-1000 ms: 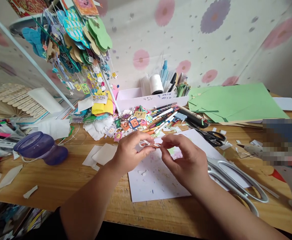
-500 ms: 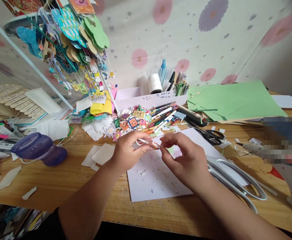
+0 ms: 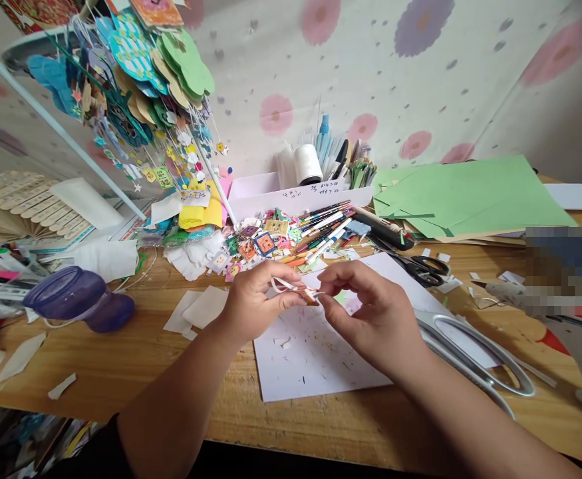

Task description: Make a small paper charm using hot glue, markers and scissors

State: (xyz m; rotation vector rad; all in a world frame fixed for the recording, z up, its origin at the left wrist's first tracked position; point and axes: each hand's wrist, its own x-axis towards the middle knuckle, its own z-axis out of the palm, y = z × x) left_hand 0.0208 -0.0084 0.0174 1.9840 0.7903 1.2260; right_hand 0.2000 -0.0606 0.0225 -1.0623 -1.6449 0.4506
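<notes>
Left grip [image 3: 251,303] pinches; right grip [image 3: 373,318] faces it, perhaps pinching too.

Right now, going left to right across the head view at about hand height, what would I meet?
Multicoloured marker pens, translucent purple plastic jar, flat white paper pieces, left hand, small orange-and-white piece, right hand, large silver metal scissors.

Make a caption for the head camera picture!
Left hand and right hand pinch a small craft over white paper, silver scissors nearby.
</notes>
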